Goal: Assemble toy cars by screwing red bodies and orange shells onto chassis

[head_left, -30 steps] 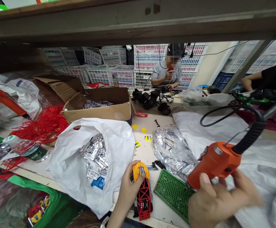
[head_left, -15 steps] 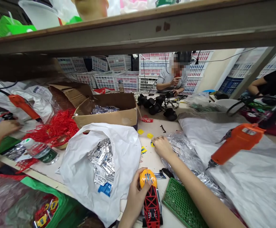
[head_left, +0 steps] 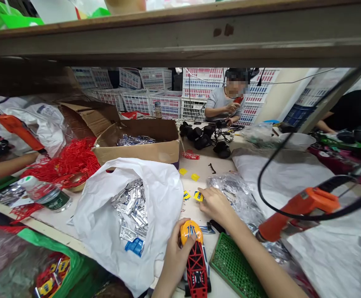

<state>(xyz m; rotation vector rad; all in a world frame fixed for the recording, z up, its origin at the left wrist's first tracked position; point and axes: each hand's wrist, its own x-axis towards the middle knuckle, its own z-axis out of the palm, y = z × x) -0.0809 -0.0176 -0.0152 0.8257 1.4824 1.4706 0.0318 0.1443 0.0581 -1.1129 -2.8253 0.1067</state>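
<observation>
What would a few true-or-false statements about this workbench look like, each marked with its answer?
1. The left hand grips a toy car with a red frame and an orange nose. True.
2. The right hand holds the orange power tool. False: neither hand touches it, and the right hand is at a small yellow piece.
3. The white plastic bag contains silver foil packets. True.
4. The cardboard box is shut. False: its flaps are open and foil packets show inside.
</observation>
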